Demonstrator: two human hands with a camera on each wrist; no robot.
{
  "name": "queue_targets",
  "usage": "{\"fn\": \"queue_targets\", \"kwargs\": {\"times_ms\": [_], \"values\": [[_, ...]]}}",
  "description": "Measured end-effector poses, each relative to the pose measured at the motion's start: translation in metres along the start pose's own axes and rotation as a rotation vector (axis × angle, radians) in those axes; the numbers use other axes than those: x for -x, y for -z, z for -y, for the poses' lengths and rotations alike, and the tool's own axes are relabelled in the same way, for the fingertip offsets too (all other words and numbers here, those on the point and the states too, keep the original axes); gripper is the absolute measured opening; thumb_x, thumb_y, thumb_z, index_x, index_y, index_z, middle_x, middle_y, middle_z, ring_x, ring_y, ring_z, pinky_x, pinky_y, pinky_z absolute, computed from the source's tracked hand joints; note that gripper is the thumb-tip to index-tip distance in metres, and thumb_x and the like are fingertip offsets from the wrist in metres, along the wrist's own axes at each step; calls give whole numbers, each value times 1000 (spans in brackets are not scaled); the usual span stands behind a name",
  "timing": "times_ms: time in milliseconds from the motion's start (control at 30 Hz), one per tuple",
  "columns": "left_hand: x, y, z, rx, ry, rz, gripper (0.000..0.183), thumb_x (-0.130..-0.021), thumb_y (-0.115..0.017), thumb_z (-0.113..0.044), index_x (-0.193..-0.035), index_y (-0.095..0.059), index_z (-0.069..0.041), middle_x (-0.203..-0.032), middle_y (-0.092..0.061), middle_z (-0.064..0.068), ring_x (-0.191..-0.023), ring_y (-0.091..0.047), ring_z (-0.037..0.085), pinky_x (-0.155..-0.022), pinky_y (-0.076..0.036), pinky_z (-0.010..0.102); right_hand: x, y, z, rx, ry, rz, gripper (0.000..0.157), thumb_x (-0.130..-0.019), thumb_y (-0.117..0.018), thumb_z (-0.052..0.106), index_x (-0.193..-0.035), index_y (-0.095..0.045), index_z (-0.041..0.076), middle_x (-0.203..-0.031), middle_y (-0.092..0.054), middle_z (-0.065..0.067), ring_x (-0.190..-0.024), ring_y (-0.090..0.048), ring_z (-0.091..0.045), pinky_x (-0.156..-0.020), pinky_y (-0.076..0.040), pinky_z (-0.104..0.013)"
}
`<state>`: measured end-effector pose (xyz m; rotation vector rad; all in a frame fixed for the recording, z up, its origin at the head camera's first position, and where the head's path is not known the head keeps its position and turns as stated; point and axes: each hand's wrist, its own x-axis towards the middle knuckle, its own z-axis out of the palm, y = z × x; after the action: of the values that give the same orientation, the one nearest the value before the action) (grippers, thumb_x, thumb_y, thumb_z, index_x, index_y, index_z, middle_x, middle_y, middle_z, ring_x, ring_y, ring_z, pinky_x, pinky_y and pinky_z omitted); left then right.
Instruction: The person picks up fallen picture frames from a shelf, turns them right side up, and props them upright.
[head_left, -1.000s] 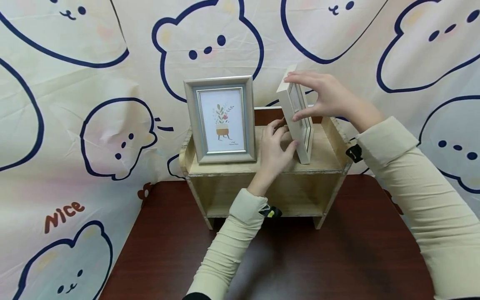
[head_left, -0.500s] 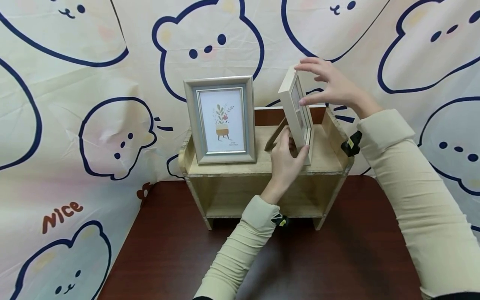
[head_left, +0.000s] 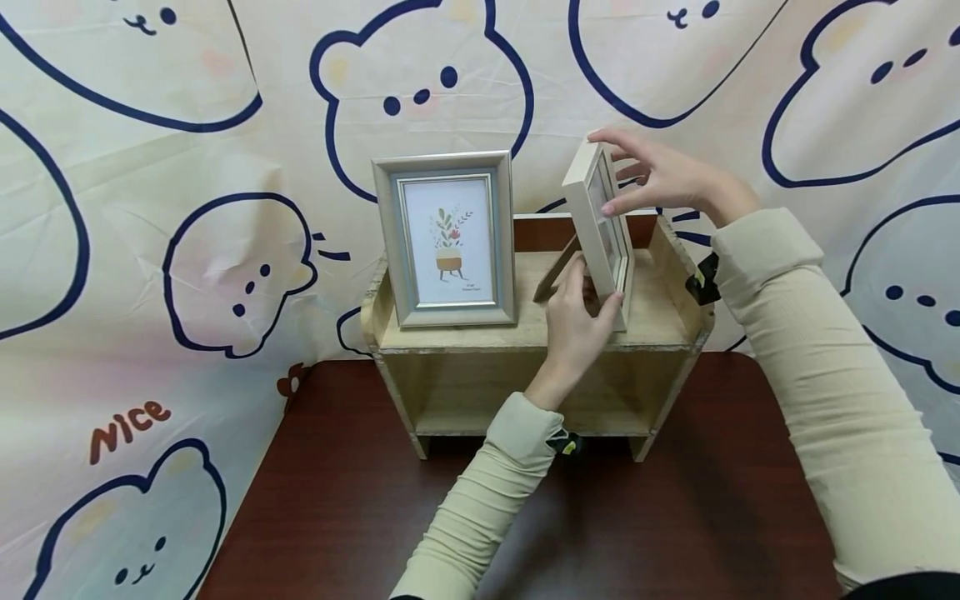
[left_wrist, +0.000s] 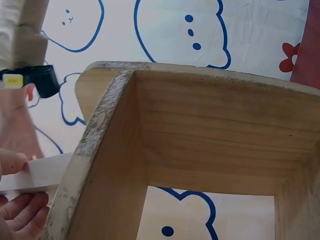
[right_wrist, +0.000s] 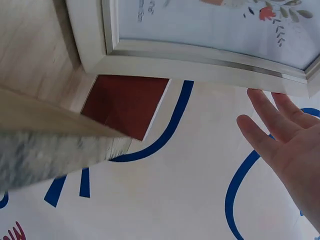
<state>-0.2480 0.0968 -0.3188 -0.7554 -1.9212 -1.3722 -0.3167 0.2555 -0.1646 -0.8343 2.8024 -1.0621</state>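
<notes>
A white picture frame [head_left: 589, 225] stands turned nearly edge-on on the shelf top, its brown kickstand [head_left: 555, 271] folded out behind. My left hand [head_left: 576, 325] grips its lower side edge; in the left wrist view, thumb and fingers pinch the white edge [left_wrist: 47, 172]. At the upper corner, my right hand [head_left: 663, 177] has its index finger along the top and its thumb before the picture. From the right wrist, extended fingers [right_wrist: 265, 112] reach the rim of the white frame [right_wrist: 200, 69], the nearest digit apart from it. A silver-blue picture frame [head_left: 399, 275] stands to the left, showing a potted plant print.
Both frames stand on a small wooden shelf [head_left: 480, 337] with raised sides and an open lower compartment [head_left: 510, 392]. Beneath it is a dark red-brown table [head_left: 337, 500]. A cartoon-bear cloth [head_left: 285, 150] hangs close behind.
My left hand has moved right from behind the white frame to its lower edge, uncovering the kickstand. My right hand has shifted slightly right and up along the frame.
</notes>
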Motion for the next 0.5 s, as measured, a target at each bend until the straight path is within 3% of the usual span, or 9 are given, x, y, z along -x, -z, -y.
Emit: {"fn": "queue_targets", "kwargs": {"times_ms": [233, 333, 400, 500], "values": [[-2, 14, 7, 40, 17, 6, 42, -76, -68, 1, -114, -52, 10, -86, -67, 20, -72, -66, 22, -64, -49, 12, 15, 5, -7, 58, -86, -47, 96, -76, -74, 14, -148, -11, 28, -147, -14, -24, -123, -28, -53, -88, -30, -70], [-8, 25, 12, 33, 34, 34, 43, -78, -66, 4, -118, -51, 13, -88, -67, 24, -73, -68, 26, -63, -51, 14, 24, 9, -12, 34, -82, -57, 96, -77, -72, 6, -148, -12, 29, -143, -22, -24, -118, -35, -53, -88, -33, -68], [-12, 31, 15, 5, 51, 64, 43, -80, -63, 4, -119, -51, 15, -89, -67, 24, -74, -68, 26, -63, -51, 15, 31, 11, -16, 20, -67, -61, 95, -78, -68, -2, -148, -12, 30, -139, -27, -22, -113, -41, -51, -87, -40, -60], [-17, 36, 18, -62, 72, 117, 42, -83, -60, 3, -122, -49, 15, -90, -67, 22, -73, -67, 24, -63, -51, 17, 42, 12, -21, 23, -48, -72, 93, -79, -60, -12, -148, -14, 30, -136, -31, -22, -108, -47, -50, -82, -49, -38]]}}
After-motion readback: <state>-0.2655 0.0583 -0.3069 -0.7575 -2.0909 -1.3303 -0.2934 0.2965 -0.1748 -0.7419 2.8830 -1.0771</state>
